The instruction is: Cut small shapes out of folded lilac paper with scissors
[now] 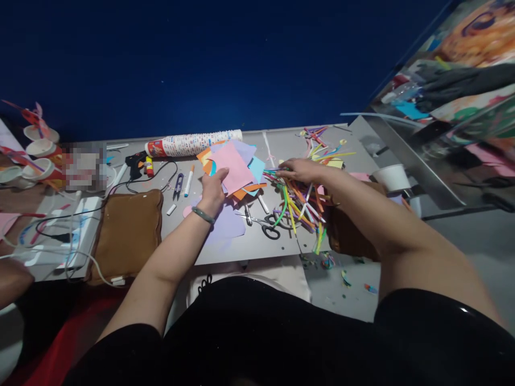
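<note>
Left hand (213, 193): thumb pressed on top, fingers mostly hidden underneath, so it's got hold of a fanned pile of coloured paper sheets (235, 165). Pink on top, w/ orange, lilac + light blue poking out.
Where the pile's at: mid-counter (259, 251), just left of the other hand. Can't tell if it's lifted or lying flat tbh.
Right hand (301, 170): palm down, fingers loosely bent over the upper left of a tangled heap of thin multicoloured strips (301, 206). Can't tell if it's actually gripping any, fingertips too small to read.
Strip heap: green, yellow, orange, purple, white etc, a few reaching the counter's near edge.
Cutting stuff: black-handled metal scissors (260, 223) lying b/w the strips and a flat lilac paper sheet (225, 222), plus small dark blue snips (179, 179) further left.
Pen: white marker w/ orange top (189, 181), right next to the snips.
Back edge: long white printed stack of nested paper cups (193, 143) on its side, black glue gun (134, 161) by its left end.
Left end: square brown cushion (126, 230), white power strip (86, 225) beside it.
Bg: plain dark blue wall (241, 64).
</note>
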`<state>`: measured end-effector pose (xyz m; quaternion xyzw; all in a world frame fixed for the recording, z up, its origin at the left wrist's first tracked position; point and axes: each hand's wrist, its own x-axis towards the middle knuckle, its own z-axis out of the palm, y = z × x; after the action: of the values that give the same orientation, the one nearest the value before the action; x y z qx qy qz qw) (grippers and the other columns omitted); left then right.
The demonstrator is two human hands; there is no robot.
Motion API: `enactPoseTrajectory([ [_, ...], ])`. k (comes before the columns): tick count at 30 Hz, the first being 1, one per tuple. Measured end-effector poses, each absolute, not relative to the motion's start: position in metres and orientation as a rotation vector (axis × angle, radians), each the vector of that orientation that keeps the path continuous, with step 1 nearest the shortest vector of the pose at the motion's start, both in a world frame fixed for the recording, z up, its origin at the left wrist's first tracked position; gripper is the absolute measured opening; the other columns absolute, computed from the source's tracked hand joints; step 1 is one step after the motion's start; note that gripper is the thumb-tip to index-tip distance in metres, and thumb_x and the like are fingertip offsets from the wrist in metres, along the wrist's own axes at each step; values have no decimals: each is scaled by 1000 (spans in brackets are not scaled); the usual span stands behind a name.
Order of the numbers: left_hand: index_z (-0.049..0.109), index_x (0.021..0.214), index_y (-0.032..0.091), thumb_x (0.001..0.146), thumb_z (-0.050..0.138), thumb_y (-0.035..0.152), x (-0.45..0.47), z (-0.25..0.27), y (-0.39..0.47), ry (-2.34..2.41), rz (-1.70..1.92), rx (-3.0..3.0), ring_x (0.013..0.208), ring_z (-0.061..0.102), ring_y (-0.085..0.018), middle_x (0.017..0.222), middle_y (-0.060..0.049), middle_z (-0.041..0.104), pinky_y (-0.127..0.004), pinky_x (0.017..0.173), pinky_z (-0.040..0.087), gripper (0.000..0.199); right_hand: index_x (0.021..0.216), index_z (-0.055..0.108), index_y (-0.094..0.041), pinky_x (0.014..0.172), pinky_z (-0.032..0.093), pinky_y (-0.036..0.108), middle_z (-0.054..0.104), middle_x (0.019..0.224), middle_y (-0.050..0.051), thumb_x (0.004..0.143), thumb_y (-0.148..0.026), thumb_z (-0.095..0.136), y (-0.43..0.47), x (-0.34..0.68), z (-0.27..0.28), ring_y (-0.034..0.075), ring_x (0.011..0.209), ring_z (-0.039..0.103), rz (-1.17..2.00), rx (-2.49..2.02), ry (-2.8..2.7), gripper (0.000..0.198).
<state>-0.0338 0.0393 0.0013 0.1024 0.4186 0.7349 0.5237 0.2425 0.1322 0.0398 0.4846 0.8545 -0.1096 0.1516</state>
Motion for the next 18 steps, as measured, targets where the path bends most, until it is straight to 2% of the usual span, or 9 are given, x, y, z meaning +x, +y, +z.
enactPoseTrajectory([
  [4,69,81,18,57,79,5,-36,6,39,986,1784,263,71,70,-13,77,0,75,-24,71,62,29,154,59,-19,111,46,51,63,152,20,92,-83,46,97,244,41,43,135,61,-297,1407,2446,90],
  [7,69,82,18,60,78,4,-36,8,38,998,1779,263,73,71,-14,79,-1,76,-27,78,63,28,160,52,-19,117,40,55,61,154,21,87,-81,56,71,247,38,45,143,55,-253,1403,2485,96],
  [11,68,81,18,62,77,1,-35,8,37,1015,1757,235,72,72,-14,78,-1,76,-25,72,62,26,163,47,-19,118,39,55,58,156,21,91,-69,56,47,253,29,44,142,54,-196,1431,2517,88],
  [13,68,81,18,62,77,1,-35,8,37,1010,1752,229,71,71,-14,77,-1,75,-24,70,61,26,166,43,-20,121,36,56,55,160,21,92,-70,55,44,258,27,44,146,50,-178,1444,2543,90],
  [16,69,85,19,62,77,2,-35,8,38,992,1763,235,71,71,-13,78,0,75,-25,74,62,30,171,32,-20,126,29,60,43,170,20,91,-77,54,56,272,27,46,157,36,-149,1527,2619,101],
  [18,69,87,19,62,78,3,-34,8,37,993,1758,237,71,71,-13,78,1,74,-27,78,62,31,170,34,-17,127,29,59,40,171,21,94,-75,51,75,286,31,44,158,34,-103,1664,2639,97],
])
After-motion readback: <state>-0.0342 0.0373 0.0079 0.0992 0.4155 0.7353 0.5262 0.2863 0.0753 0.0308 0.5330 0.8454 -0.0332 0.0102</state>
